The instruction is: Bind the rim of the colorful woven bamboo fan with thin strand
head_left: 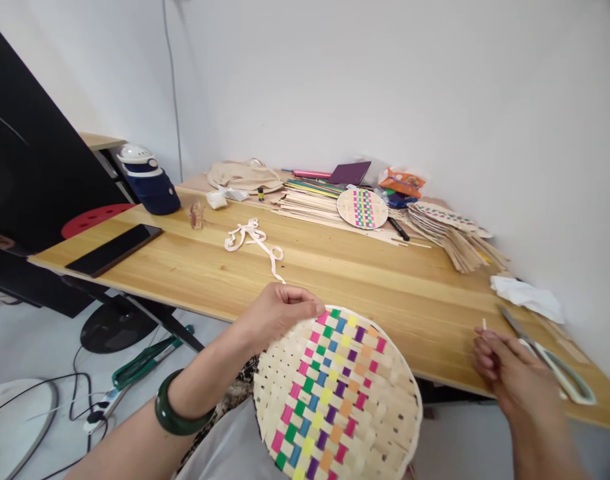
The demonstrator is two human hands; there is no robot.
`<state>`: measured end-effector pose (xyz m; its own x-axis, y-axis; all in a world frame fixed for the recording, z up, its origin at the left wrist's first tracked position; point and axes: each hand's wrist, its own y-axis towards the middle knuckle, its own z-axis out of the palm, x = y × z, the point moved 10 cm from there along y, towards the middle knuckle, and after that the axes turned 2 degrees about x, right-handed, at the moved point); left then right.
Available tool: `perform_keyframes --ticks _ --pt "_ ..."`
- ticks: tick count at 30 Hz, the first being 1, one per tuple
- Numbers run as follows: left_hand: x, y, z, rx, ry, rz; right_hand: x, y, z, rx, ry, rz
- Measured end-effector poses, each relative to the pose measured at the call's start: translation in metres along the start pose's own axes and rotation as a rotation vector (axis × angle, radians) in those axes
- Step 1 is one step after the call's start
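My left hand [285, 312] grips the top rim of a round woven fan [329, 393], thumb on the front. The fan is pale straw with pink, green, blue, yellow, purple and orange checks, and white binding runs along its right edge. From behind the hand, a white ribbon [255, 235] trails loosely onto the table. Over the table's right front edge, my right hand [507, 360] is closed in a pinch, apart from the fan. A small pale tip [483, 324] sticks up from its fingers; its kind is unclear. Scissors [549, 363] lie beside this hand.
On the wooden table [199, 260] lie a tablet [115, 249], glasses [197, 215] and a blue jug [152, 183]. Farther back are a second woven disc [363, 207], straw strips [305, 205], a black cutter [399, 229] and stacked fans [449, 227]. White tissue [527, 297] rests at right.
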<state>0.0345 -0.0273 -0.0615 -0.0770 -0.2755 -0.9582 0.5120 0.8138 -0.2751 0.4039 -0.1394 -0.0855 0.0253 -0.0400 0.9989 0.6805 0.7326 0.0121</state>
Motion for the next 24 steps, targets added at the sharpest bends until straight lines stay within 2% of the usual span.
perform_keyframes --ticks 2,4,9,11,13,16,19,22,24 --pt "-0.001 0.001 0.007 0.034 0.038 0.013 -0.005 0.0 0.013 0.016 0.009 0.025" --pt "-0.002 0.002 0.013 0.061 0.06 0.033 -0.005 -0.006 0.04 0.105 0.028 0.055" --pt "-0.001 0.005 0.025 0.11 0.035 0.054 0.012 -0.053 0.142 0.553 0.047 0.1" --pt "0.0 0.007 0.024 0.107 0.048 0.039 0.019 -0.07 0.17 0.665 0.062 0.117" --pt "-0.001 0.012 0.018 0.076 0.085 0.019 0.025 -0.074 0.181 0.671 0.083 0.12" --pt "-0.011 0.021 0.003 0.021 0.128 0.009 0.038 -0.069 0.181 0.632 0.149 0.06" --pt "-0.024 0.029 -0.004 0.03 0.115 0.023 0.052 -0.069 0.181 0.671 0.172 -0.017" --pt "-0.033 0.03 -0.007 0.035 0.152 0.053 0.055 -0.082 0.186 0.732 -0.021 -0.056" --pt "-0.03 0.027 -0.006 0.047 0.193 0.041 0.051 -0.094 0.189 0.74 -0.183 -0.066"
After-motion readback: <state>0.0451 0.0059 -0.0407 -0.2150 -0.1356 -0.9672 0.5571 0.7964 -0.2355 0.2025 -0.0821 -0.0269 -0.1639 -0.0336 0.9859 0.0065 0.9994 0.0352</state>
